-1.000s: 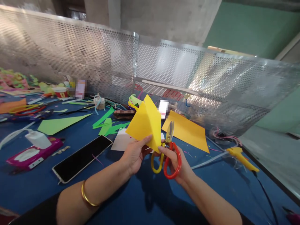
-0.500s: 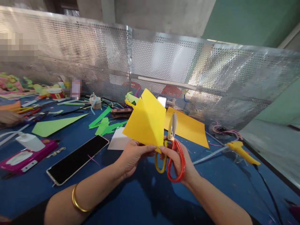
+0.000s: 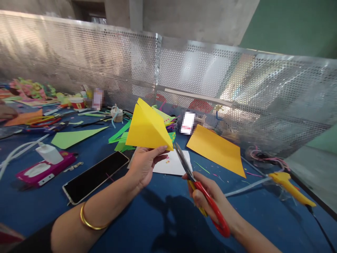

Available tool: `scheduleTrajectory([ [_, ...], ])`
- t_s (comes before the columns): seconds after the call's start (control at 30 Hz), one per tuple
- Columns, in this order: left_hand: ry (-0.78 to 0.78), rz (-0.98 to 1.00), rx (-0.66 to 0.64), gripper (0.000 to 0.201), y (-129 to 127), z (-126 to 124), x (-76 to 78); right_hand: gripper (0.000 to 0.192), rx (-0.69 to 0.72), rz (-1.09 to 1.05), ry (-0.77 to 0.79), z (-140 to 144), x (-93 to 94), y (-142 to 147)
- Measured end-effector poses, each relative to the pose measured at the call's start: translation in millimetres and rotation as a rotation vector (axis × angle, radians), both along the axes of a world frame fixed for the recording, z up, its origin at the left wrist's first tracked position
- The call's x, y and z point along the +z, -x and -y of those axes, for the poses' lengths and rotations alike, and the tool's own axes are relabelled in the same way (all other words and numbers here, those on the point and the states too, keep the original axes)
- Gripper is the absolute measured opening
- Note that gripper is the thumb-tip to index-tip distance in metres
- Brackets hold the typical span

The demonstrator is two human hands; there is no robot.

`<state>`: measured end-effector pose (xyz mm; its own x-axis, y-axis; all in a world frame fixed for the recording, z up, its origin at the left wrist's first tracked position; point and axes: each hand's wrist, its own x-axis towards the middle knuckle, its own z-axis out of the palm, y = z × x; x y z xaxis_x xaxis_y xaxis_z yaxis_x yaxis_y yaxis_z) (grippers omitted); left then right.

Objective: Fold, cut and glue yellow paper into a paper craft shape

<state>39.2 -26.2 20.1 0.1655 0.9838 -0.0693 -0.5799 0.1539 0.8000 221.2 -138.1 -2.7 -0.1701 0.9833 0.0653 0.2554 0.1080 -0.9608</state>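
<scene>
Above the table, my left hand (image 3: 146,163) pinches the lower right corner of a folded sheet of yellow paper (image 3: 147,128). The paper has a diagonal crease and is held up, tilted. My right hand (image 3: 207,195) grips a pair of scissors (image 3: 188,167) with one red and one yellow handle. Their metal blades point up and left, the tips close beside the paper's pinched corner. Under the hands lies a white sheet (image 3: 172,168) with small bits on it.
On the blue table (image 3: 126,225) lie a phone (image 3: 96,177), a purple power strip (image 3: 48,168), green paper pieces (image 3: 76,137), an orange sheet (image 3: 216,149) and a yellow glue gun (image 3: 289,188). A perforated metal screen (image 3: 195,75) stands behind. Another person's hand (image 3: 6,110) is at far left.
My right hand has let go of the paper's corner and moved down and right, now holding the scissors by their handles with blades towards the paper. My left hand has shifted left with the paper.
</scene>
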Motion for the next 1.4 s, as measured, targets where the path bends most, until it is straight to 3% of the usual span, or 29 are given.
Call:
scheduleTrajectory([
  [0.23,0.014,0.016,0.035,0.019,0.9,0.0,2.7,0.063,0.04,0.039,0.035,-1.2,-3.3,-0.5],
  [0.63,0.03,-0.062,-0.039,0.018,-2.7,3.7,-3.2,0.059,0.062,0.032,0.023,0.6,-6.2,-0.6],
  [1.4,0.038,-0.018,-0.092,0.023,-4.6,4.1,-5.7,0.06,0.05,0.062,0.032,2.0,-4.3,-0.1],
])
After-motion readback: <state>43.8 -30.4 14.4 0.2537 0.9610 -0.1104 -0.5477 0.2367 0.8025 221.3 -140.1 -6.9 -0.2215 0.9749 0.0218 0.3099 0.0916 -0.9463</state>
